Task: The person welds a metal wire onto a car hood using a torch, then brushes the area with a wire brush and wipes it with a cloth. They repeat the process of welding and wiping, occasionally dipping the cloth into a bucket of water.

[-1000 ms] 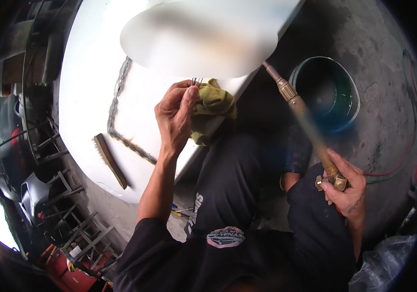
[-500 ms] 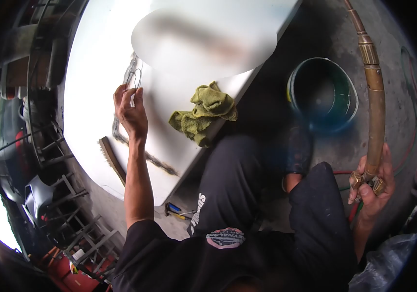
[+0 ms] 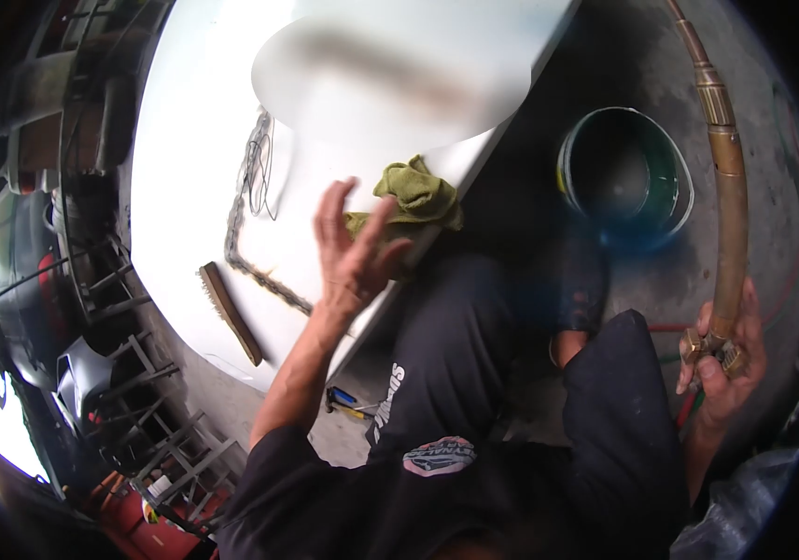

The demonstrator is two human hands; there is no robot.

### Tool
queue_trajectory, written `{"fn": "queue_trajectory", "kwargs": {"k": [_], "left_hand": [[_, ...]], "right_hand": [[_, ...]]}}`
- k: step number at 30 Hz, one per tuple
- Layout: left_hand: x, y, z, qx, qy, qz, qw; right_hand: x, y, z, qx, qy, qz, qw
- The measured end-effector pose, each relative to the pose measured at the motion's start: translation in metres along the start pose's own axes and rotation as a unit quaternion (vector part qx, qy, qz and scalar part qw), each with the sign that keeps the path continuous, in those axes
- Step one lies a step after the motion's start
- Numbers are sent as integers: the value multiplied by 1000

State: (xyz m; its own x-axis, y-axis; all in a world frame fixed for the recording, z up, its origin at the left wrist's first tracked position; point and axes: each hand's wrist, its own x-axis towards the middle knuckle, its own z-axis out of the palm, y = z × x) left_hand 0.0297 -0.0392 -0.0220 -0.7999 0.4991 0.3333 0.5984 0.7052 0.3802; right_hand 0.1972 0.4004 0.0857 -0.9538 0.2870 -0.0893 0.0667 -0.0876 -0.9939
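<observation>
My left hand [image 3: 351,257] is open, fingers spread, over the white panel [image 3: 175,215] and right beside a crumpled olive-green cloth [image 3: 418,198], which it partly covers. Thin bent wire [image 3: 258,177] lies on the panel along a rough, darkened seam [image 3: 236,233]. Closer to the near edge rests a wooden-handled wire brush [image 3: 230,315]. At the right, my right hand [image 3: 728,369] is wrapped round the valve end of a brass gas torch [image 3: 728,205], whose long body points upward in the view. Hoses run from its lower end.
A dark green bucket [image 3: 670,187] with liquid stands on the concrete floor right of the panel. A blue-and-yellow-handled tool [image 3: 348,403] lies on the floor near my leg. Metal racks [image 3: 138,373] stand at the left, and clear plastic sheeting [image 3: 749,509] lies at the lower right.
My left hand has let go of the thin wire, which now lies on the panel, and has moved right to the cloth with fingers spread. The right hand keeps its hold on the torch.
</observation>
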Motion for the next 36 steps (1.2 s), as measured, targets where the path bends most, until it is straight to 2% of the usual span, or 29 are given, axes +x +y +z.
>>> {"fn": "queue_trajectory", "kwargs": {"k": [2,4,6,8,9,11,12,13,14,15,16,18,19,20,22,23,26,27,28,29,30,31,32,34,35,36], "left_hand": [[1,22,9,45,-84,-19,995],[-3,21,14,57,-103,-27,993],[-16,16,-2,10,-58,-54,997],[-42,-6,-36,57,21,-117,991],[-67,-29,-51,125,59,-181,974],[-116,-72,-94,77,174,-318,929],[-145,-90,-118,144,150,-421,883],[-174,-102,-133,102,223,-524,815],[-215,-118,-147,166,191,-572,780],[-251,-129,-154,210,156,-573,777],[-247,-120,-160,115,122,-618,768],[-276,-143,-157,174,83,-529,826],[-259,-129,-145,114,116,-517,841],[-225,-111,-142,58,151,-506,847],[-143,-69,-132,-30,144,-444,884],[-112,-53,-125,-84,120,-483,863],[-13,-22,-84,-81,-5,-319,944],[26,3,-63,-191,24,-291,937],[53,16,-49,-200,-30,-274,940],[74,21,-32,-108,-92,-250,958],[91,20,-14,-70,-59,-44,995],[101,17,-5,5,-131,-17,991],[110,14,2,79,-201,9,976],[98,-52,-4,91,-127,41,987],[106,-68,-28,123,-165,-67,976],[107,-78,-38,123,-174,-63,975]], "right_hand": [[-3,-3,-1,-12,-14,6,1000],[-9,-6,-6,-70,18,46,996],[-10,-7,-12,-88,17,45,995],[-4,-9,-14,-77,-32,36,996],[-2,-7,-13,-84,-39,17,996],[1,-8,-18,-94,-55,20,994],[1,-7,-17,-109,-63,18,992],[2,-7,-15,-112,-60,17,992],[3,-9,-10,-109,-47,36,992],[1,-13,-6,-110,-25,61,992],[0,-12,-11,-99,-18,69,993],[-1,-12,-4,-77,4,66,995],[3,-13,6,-66,8,53,996],[3,-12,6,-80,28,46,995],[5,-6,8,-17,-23,6,1000],[5,-8,10,-17,-29,7,999],[6,-9,17,-7,-31,3,999],[7,-9,19,-2,-31,-1,1000],[7,-9,20,-4,-28,-4,1000],[7,-8,20,4,-31,-7,999],[8,-8,20,14,-35,-9,999],[8,-9,23,15,-35,-10,999],[8,-10,24,9,-27,-12,1000],[8,-9,17,2,-15,-10,1000],[5,-7,11,14,-11,-3,1000],[2,-7,7,26,-9,5,1000]]}}
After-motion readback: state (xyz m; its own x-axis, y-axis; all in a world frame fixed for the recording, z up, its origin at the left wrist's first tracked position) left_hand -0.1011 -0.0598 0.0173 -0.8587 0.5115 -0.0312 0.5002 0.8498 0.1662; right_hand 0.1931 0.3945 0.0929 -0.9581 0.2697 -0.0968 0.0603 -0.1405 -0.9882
